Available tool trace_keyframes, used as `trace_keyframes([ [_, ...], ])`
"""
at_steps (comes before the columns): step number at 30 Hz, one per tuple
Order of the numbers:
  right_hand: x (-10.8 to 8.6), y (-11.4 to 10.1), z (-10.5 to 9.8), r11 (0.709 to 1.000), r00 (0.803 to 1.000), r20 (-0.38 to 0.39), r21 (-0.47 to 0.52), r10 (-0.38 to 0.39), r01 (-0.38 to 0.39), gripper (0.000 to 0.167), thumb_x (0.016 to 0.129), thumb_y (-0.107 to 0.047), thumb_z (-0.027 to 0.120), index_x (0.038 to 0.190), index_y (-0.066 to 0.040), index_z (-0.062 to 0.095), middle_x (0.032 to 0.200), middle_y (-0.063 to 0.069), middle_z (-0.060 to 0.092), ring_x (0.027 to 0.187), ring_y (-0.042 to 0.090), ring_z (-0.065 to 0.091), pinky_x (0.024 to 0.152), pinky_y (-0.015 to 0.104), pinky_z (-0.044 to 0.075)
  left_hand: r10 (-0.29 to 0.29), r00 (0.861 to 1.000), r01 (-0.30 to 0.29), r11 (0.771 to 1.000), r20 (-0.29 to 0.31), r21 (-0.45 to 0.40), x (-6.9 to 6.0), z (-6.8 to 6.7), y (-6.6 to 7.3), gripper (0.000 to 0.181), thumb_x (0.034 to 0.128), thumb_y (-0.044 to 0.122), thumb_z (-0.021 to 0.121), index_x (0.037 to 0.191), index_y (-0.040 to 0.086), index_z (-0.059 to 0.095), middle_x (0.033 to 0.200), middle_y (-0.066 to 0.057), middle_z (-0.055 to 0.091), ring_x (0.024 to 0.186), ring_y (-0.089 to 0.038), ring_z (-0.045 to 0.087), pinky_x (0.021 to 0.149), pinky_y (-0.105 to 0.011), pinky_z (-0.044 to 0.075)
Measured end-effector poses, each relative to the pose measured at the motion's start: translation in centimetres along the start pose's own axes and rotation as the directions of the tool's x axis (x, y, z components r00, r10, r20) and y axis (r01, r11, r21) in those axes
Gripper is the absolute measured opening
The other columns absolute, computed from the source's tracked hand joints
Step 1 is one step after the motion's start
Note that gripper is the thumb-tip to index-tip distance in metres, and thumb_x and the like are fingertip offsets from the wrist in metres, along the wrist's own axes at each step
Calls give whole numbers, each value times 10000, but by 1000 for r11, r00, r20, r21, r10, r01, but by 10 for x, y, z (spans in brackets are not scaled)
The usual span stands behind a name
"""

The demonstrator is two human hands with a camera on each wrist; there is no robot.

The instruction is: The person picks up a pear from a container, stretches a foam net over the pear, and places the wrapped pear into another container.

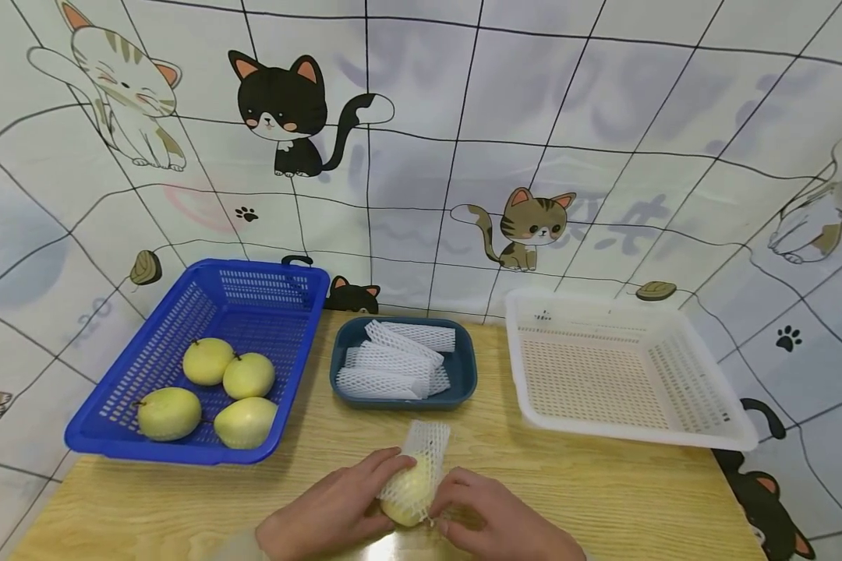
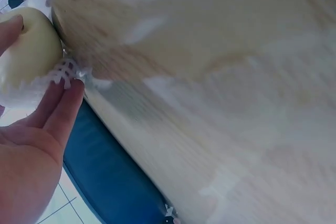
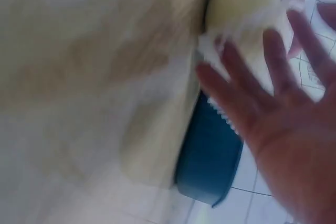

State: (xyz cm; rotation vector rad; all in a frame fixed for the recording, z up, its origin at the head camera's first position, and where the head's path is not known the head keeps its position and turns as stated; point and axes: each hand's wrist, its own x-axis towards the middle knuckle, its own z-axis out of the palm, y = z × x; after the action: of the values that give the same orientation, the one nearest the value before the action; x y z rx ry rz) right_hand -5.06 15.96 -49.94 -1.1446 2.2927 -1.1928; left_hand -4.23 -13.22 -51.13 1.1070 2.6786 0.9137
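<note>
A pale yellow-green pear (image 1: pixel 398 512) sits low over the table, partly inside a white foam net sleeve (image 1: pixel 431 444). My left hand (image 1: pixel 337 502) grips the pear from the left, thumb and fingers around it and the net. From the right, my right hand (image 1: pixel 494 514) pinches the net's lower edge beside the pear. In the left wrist view the pear (image 2: pixel 34 48) shows bare on top, with net (image 2: pixel 26 92) around its lower side. The right wrist view shows the right hand's fingers (image 3: pixel 281 59) spread beside the net-covered pear (image 3: pixel 241 3).
A blue basket (image 1: pixel 302 366) at the left holds several pears (image 1: pixel 170 413). Beyond the hands, a dark teal tray (image 1: pixel 466 366) holds several foam net sleeves (image 1: pixel 386 360). On the right stands a white basket (image 1: pixel 631 432). A cat-patterned cloth (image 1: pixel 421 171) hangs behind the wooden table (image 1: pixel 603 499).
</note>
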Motion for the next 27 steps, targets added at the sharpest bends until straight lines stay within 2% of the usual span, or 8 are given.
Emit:
trace_keyframes([
  [3,-1,3,5,999,988,-149,-27,39,-44,193,1004,-245,703,1164,-178,618,1121,-53,609,1020,101,613,877,326,565,-1,1000,1,1000,-22,-17,3,3,0,610,988,384,711,1513,248,432,1433,44,549,1202,-89,589,929,-337,570],
  [5,-1,5,10,991,974,-203,-56,105,-119,401,972,-337,745,1274,-146,564,1213,-28,594,1101,144,611,924,350,556,-1,1000,0,1000,-27,-30,4,4,0,614,978,371,727,1506,240,443,1413,57,567,1211,-87,587,960,-346,559],
  [9,1,6,18,968,962,-146,-65,230,-241,935,884,-546,781,1595,-155,317,1566,45,433,1369,243,502,1082,396,476,17,998,-18,1000,-60,-15,4,8,-2,668,931,315,783,1505,226,453,1398,61,581,1222,-103,584,991,-365,544],
  [12,3,7,23,962,962,-70,-47,265,-268,1121,856,-598,776,1671,-185,125,1685,85,261,1456,283,406,1130,390,430,34,996,-34,999,-79,-4,5,11,-3,710,912,297,798,1522,244,438,1387,78,563,1210,-95,566,998,-363,533],
  [16,8,7,26,967,969,-45,-58,244,-246,1144,878,-573,765,1676,-170,50,1704,115,193,1472,292,378,1134,382,425,37,997,-42,997,-66,-66,5,14,-4,711,960,310,757,1563,290,381,1415,68,495,1171,-72,550,969,-320,539],
  [19,10,5,27,970,970,-91,-78,224,-232,1096,900,-503,779,1673,-151,87,1686,116,246,1451,293,410,1127,409,435,41,997,-48,992,-59,-113,6,15,-3,675,1003,324,704,1578,309,350,1467,38,431,1151,-72,561,941,-297,548],
  [23,12,0,26,972,964,-187,-104,189,-211,1024,900,-358,821,1660,-128,175,1644,112,339,1429,299,444,1124,444,436,78,991,-89,990,-105,-111,8,15,-1,643,1028,327,666,1583,288,343,1515,-21,377,1160,-108,583,938,-322,560],
  [27,13,0,23,974,956,-292,-206,31,-94,1015,868,-253,851,1642,-73,221,1612,153,387,1425,313,453,1112,437,449,93,982,-113,987,-166,-116,11,15,1,641,1030,311,662,1582,256,340,1563,-63,337,1234,-159,573,976,-368,553],
])
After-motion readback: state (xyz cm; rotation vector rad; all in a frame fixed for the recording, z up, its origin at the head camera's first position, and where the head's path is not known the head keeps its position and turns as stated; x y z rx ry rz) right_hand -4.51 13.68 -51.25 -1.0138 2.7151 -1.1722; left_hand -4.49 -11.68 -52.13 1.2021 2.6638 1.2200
